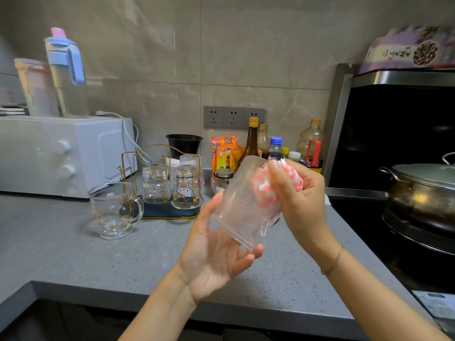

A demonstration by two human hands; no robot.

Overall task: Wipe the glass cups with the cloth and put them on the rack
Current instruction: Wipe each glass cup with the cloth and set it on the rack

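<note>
Both hands work one glass above the grey countertop [61, 242]. Underneath, the left hand [216, 257] cradles the ribbed glass cup [242, 205] by its base end, palm up, fingers curled loosely around the lower wall. From the open end, the right hand [298, 193] pinches a bunched pink-and-white cloth [268, 190], part of it pushed down inside the cup and part spilling over the rim; the cup lies tilted, mouth up and to the right. A small handle seems to sit on its underside near the right wrist, though the ribbing and glare make that hard to confirm.

Behind the hands stands the gold wire rack [138, 168] on its dark tray, already carrying three upturned glasses: a dotted one [155, 183], a cartoon-printed one [187, 188], and a ribbed one [190, 161] behind. One clear glass mug [115, 207] rests upright on the counter just in front of the rack, apparently yet to be wiped.

This looks like the wiping step on the second-to-last cup. Next, the cloth must come clear of the mouth, then the cup needs turning upside down and lowering over a free peg at the rack's left side, without knocking its neighbours.
</note>
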